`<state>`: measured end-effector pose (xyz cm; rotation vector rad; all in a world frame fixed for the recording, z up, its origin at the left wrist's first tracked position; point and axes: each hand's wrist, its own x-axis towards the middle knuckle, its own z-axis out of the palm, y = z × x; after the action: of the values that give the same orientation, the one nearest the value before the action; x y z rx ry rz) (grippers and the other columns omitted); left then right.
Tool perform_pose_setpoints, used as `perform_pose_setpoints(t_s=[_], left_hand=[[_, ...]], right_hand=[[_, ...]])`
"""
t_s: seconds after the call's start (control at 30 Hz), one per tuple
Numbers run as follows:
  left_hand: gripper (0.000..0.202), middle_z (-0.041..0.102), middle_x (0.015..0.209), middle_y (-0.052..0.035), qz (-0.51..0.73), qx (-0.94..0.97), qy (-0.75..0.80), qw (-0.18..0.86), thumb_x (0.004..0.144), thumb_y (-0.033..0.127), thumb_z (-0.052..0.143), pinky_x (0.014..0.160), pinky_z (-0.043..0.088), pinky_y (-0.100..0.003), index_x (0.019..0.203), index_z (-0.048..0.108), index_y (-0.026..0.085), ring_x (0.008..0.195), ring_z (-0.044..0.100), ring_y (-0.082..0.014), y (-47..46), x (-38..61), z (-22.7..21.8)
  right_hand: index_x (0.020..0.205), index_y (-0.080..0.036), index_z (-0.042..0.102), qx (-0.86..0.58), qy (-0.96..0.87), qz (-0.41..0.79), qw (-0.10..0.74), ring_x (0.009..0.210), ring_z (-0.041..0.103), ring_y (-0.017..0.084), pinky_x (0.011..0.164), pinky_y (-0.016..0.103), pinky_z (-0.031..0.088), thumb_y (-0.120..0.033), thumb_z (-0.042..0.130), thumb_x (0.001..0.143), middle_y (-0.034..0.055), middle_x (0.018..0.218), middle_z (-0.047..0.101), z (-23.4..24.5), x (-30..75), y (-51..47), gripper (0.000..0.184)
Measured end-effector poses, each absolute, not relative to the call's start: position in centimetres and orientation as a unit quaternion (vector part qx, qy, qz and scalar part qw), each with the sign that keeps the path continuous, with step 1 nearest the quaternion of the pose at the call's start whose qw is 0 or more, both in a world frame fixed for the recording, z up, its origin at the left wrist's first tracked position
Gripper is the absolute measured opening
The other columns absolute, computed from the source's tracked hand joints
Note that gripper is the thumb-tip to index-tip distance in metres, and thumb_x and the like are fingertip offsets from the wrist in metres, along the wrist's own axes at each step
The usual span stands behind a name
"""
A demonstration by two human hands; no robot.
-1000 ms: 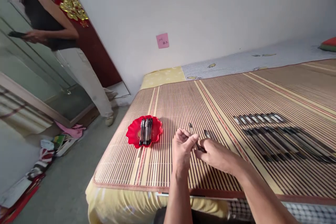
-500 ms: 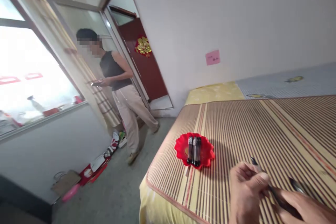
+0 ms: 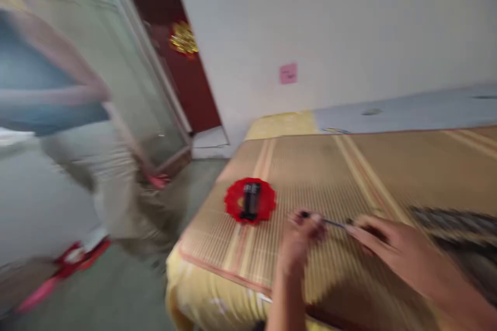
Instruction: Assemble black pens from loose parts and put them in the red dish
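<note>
A thin dark rod (image 3: pixel 334 223), looking like a pen refill or similar slim pen part, is spanning the gap between the two hands, above the striped slatted mat (image 3: pixel 310 165) and to the right of the scalloped red dish (image 3: pixel 269 206). A black end (image 3: pixel 305 214) is showing at the left hand's fingers; blur is hiding whether it is one piece with the rod.

The left hand (image 3: pixel 298 240) is closing its fingers narrowly around that end, and the right hand (image 3: pixel 392 242) is pinching the other end between thumb and fingertips. By its slimness, the rod is probably weighing very little, feeling fairly stiff lengthwise but bending under sideways force. If it is smooth plastic, it may be rolling or slipping in a loose pinch. Both ends are offering the safest hold, with light pressure and the two hands keeping in line; the bare middle is the likeliest place for kinking.

Left of the hands, dark pens (image 3: pixel 251 200) are lying side by side in the dish. On the far right, a blurred row of dark slender pieces (image 3: pixel 454 217) is resting on the mat. Farther left, beyond the bed, another person (image 3: pixel 66 114) is standing, badly blurred.
</note>
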<state>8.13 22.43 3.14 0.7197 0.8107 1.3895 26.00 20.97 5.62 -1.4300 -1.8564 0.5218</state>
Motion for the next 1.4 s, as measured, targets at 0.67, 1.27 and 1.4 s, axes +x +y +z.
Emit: perform_pose_setpoints(t_s=[0.67,1.27,1.4], left_hand=[[0.018,0.061,0.072,-0.0001,0.661,0.126,0.238,0.701,0.079,0.013,0.082,0.049,0.04,-0.013,0.08,0.064,0.013,0.055,0.052,-0.0043,24.6,6.1,2.4],[0.03,0.067,0.069,-0.0021,0.655,0.191,0.268,0.68,0.062,0.02,0.094,0.05,0.043,-0.013,0.073,0.068,0.012,0.054,0.056,-0.0054,24.3,7.0,2.5],[0.031,0.067,0.068,-0.0012,0.656,0.198,0.273,0.675,0.059,0.021,0.095,0.051,0.045,-0.015,0.073,0.069,0.013,0.054,0.056,-0.0059,24.2,7.4,2.8]], right_hand=[[0.121,-0.018,0.071,-0.653,-0.69,0.143,0.277,0.098,0.071,0.025,0.083,0.034,0.052,-0.016,0.063,0.092,0.0138,0.118,0.072,0.2,25.9,24.3,0.031],[0.102,-0.02,0.073,-0.411,-0.392,0.4,0.719,0.089,0.075,0.02,0.084,0.037,0.062,-0.045,0.081,0.083,0.0072,0.101,0.077,5.6,27.4,22.9,0.032],[0.102,-0.022,0.076,-0.377,-0.412,0.42,0.715,0.092,0.075,0.02,0.088,0.037,0.062,-0.04,0.081,0.086,0.0059,0.102,0.077,6.0,26.6,22.7,0.025]])
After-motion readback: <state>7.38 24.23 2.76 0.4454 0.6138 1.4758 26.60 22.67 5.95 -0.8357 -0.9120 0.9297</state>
